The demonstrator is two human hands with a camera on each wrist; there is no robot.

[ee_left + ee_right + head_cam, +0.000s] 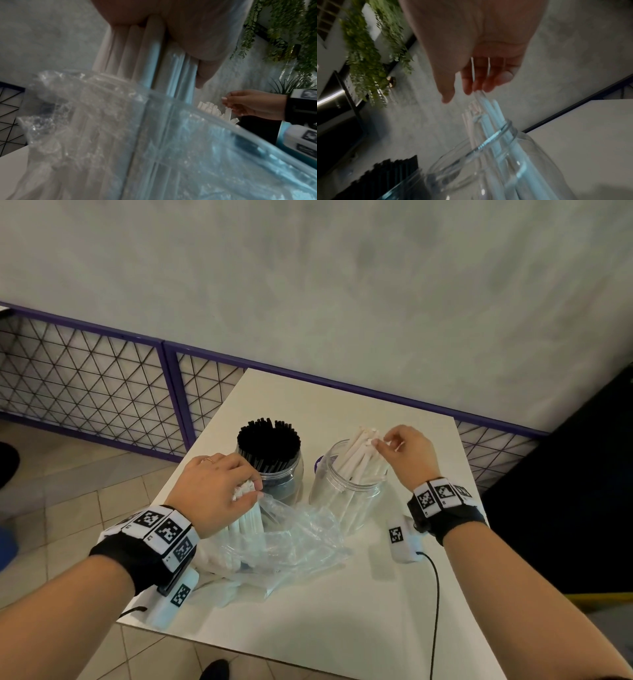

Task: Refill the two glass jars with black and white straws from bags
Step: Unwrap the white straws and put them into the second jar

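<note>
Two glass jars stand on the white table (pixel 342 628). The left jar (pixel 274 474) is packed with black straws (pixel 269 440). The right jar (pixel 346 491) holds several white straws (pixel 359 453) leaning to its right side. My left hand (pixel 219 491) grips a bunch of white straws (pixel 154 54) by their tops, their lower ends still inside a crumpled clear plastic bag (pixel 291 539). My right hand (pixel 407 450) hovers at the right jar's mouth (pixel 496 134), fingertips (pixel 479 86) touching the tops of the white straws (pixel 488 108).
A purple-framed wire-mesh railing (pixel 102 378) runs behind the table, with a grey wall above it. Tiled floor lies to the left. A black cable (pixel 435 594) trails from my right wrist device across the table. Hanging green plants (pixel 368 54) show in the wrist views.
</note>
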